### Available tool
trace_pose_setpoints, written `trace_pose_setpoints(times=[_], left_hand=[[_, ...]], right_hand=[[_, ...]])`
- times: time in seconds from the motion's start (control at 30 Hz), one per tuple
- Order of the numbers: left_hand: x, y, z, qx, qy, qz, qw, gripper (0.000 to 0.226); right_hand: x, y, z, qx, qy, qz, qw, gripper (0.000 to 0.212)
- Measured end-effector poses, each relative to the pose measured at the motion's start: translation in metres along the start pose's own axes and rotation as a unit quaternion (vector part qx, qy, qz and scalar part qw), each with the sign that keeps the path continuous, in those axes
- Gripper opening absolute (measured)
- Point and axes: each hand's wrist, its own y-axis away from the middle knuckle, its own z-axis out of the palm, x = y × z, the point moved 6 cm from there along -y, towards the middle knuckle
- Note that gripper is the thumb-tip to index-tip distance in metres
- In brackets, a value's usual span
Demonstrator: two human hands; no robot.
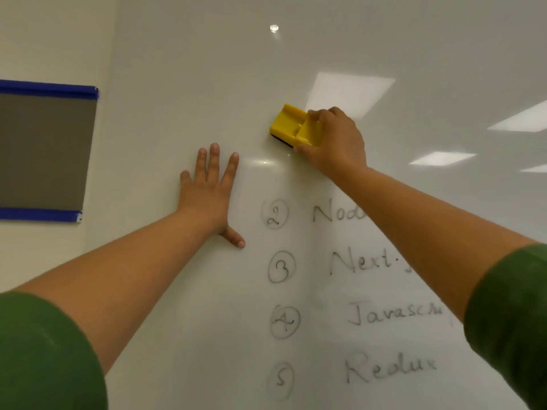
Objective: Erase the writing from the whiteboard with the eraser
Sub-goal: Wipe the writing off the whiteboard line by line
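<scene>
Right hand [334, 140] fingers clamp the yellow eraser [296, 127] against the whiteboard [207, 54] — above the numbered writing [355, 291]. Left hand [208, 190] flat on board, fingers spread, grasping nothing

The eraser [296, 128] is lying on the whiteboard [207, 54] above the writing [370, 291], with the panel [44, 150] sitting far left.
</scene>
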Motion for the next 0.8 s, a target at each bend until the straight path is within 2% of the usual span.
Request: trace_pose_setpoints(times=[0.13, 0.47, 0.53, 0.67, 0.8], left_hand=[[0.009, 0.022, 0.022, -0.026, -0.005, -0.007, 1.000, 0.161], [0.010, 0.040, 0.032, -0.022, -0.020, -0.009, 1.000, 0.160], [0.011, 0.042, 0.035, -0.022, -0.019, -0.011, 1.000, 0.159], [0.012, 0.041, 0.036, -0.021, -0.020, -0.016, 0.999, 0.159], [0.012, 0.043, 0.034, -0.016, -0.024, -0.012, 1.000, 0.159]], right_hand=[[-0.007, 0.014, 0.003, -0.033, 0.006, -0.009, 0.999, 0.064], [-0.004, 0.109, 0.009, -0.146, 0.043, -0.146, 0.977, 0.058], [0.003, 0.100, 0.005, -0.134, 0.055, -0.135, 0.980, 0.058], [-0.002, 0.068, 0.004, -0.046, 0.010, -0.039, 0.998, 0.058], [-0.025, 0.082, 0.022, -0.057, -0.011, -0.073, 0.996, 0.060]])
